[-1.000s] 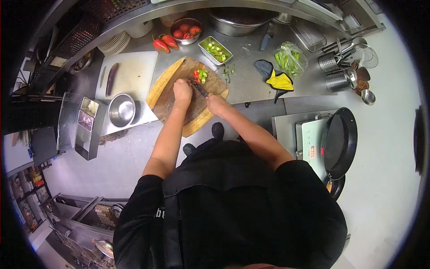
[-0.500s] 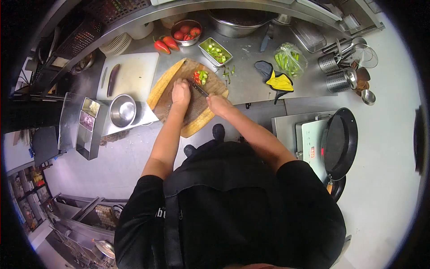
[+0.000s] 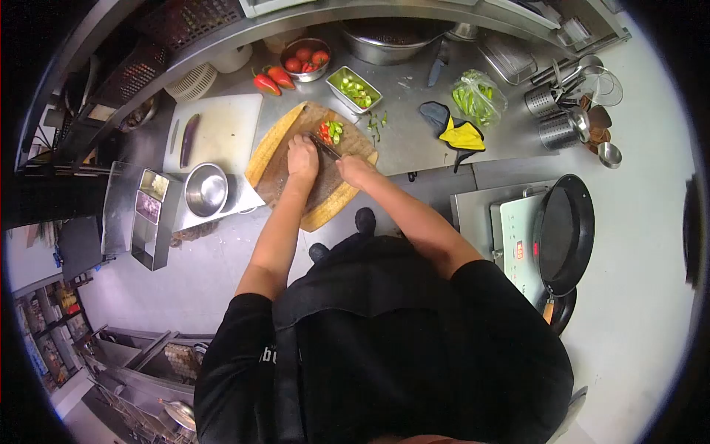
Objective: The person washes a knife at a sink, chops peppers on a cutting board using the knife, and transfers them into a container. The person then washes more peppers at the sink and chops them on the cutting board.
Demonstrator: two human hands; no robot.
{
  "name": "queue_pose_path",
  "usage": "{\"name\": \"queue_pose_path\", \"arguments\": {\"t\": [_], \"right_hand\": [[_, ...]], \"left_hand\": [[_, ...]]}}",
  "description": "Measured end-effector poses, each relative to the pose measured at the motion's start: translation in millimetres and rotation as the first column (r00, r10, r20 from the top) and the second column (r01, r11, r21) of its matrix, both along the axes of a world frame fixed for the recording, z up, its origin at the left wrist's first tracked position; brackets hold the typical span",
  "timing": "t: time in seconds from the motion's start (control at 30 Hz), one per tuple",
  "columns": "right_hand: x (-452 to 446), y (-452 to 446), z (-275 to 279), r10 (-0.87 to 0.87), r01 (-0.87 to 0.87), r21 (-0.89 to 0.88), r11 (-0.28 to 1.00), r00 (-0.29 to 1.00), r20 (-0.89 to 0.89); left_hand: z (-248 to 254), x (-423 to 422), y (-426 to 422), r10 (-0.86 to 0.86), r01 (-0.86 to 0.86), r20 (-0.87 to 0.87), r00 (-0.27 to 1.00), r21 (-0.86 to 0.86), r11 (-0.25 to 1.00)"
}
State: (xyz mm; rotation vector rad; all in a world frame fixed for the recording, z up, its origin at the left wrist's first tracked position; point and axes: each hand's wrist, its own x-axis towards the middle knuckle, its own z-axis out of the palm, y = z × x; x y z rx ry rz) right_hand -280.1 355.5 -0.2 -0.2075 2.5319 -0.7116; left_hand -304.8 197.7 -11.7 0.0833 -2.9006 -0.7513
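Note:
My right hand (image 3: 356, 170) grips a knife (image 3: 326, 147) by its handle, at the right side of a wooden cutting board (image 3: 325, 189). The blade points up and left, and its front end lies beside the fingers of my left hand (image 3: 302, 157). Those fingers are curled and pressed down on the board; whatever they hold is hidden under them. Just beyond the blade, cut red and green pepper pieces (image 3: 331, 132) lie in a small pile on the board.
Behind the board stand a tray of green pieces (image 3: 354, 90), red peppers (image 3: 273, 79) and a tomato bowl (image 3: 305, 61). An eggplant (image 3: 190, 140) lies on a white board (image 3: 229, 129); a steel bowl (image 3: 206, 189) sits nearby. At right are a yellow-grey cloth (image 3: 461, 134) and a frying pan (image 3: 566, 235).
My right hand and the knife have shifted slightly to the left. My left hand stays at about the same spot on the board. The whole view has moved a little.

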Motion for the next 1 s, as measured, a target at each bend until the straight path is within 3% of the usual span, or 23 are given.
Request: {"name": "queue_pose_path", "arguments": {"t": [0.07,0.1,0.17,0.23,0.3,0.37,0.47,0.53,0.63,0.7,0.73,0.8,0.83,0.9,1.0], "right_hand": [[-3.3,6.9,13.2,-0.002,0.003,-0.034,0.999,1.000,0.010],[0.8,10.7,23.6,-0.077,0.081,-0.064,0.995,0.995,0.071],[6.6,12.4,25.2,-0.153,0.165,-0.097,0.981,0.980,0.125],[12.2,12.6,-2.0,-0.092,0.091,-0.078,0.993,0.996,-0.008],[16.1,8.3,11.2,-0.077,0.078,-0.029,0.997,0.997,0.015],[12.7,8.2,3.7,-0.123,0.124,-0.026,0.992,0.992,0.040],[9.8,9.7,4.2,-0.143,0.142,-0.073,0.987,0.990,-0.011],[3.6,11.8,10.6,-0.129,0.136,-0.061,0.989,0.985,0.112],[1.6,18.2,8.6,-0.077,0.086,-0.057,0.995,0.985,0.152],[1.5,18.2,-4.3,-0.056,0.064,-0.083,0.994,0.994,0.090],[4.0,20.4,-10.3,-0.027,0.029,-0.094,0.995,0.999,0.026],[3.7,20.6,1.9,-0.049,0.053,-0.088,0.995,0.998,0.048],[1.8,19.7,7.8,-0.068,0.073,-0.086,0.994,0.996,0.056],[-1.2,21.2,8.3,-0.057,0.064,-0.080,0.995,0.994,0.096],[-3.2,23.3,3.6,-0.029,0.039,-0.081,0.996,0.992,0.125]], "left_hand": [[-25.5,-4.5,-5.7,-0.101,0.082,-0.061,0.993,-0.261,0.962],[-28.7,-7.4,-7.3,-0.102,0.080,-0.070,0.992,-0.264,0.961],[-8.7,-9.5,-7.9,-0.057,0.035,-0.132,0.990,-0.160,0.986],[28.8,-15.5,14.7,-0.119,0.095,-0.132,0.984,-0.175,0.980],[38.0,-29.1,40.9,-0.275,0.297,-0.143,0.951,0.160,0.941],[15.2,-46.4,69.2,-0.385,0.383,0.012,0.923,0.081,0.920],[16.0,-59.5,88.5,-0.360,0.372,-0.123,0.925,0.101,0.923],[47.5,-65.1,87.1,-0.327,0.318,-0.020,0.945,0.295,0.901],[64.4,-105.0,45.2,-0.012,0.136,-0.271,0.963,0.447,0.884],[57.1,-158.5,12.0,0.119,0.049,-0.435,0.893,0.355,0.934],[59.9,-177.4,3.1,0.007,0.035,-0.503,0.864,0.074,0.997],[46.6,-218.5,-4.2,-0.128,0.074,-0.177,0.976,-0.286,0.955],[40.2,-235.7,0.4,-0.137,0.086,-0.167,0.976,-0.280,0.956],[28.4,-262.2,13.6,0.013,0.107,0.227,0.974,-0.508,0.855],[26.3,-278.9,21.7,0.040,0.147,0.388,0.921,-0.440,0.886]]}}
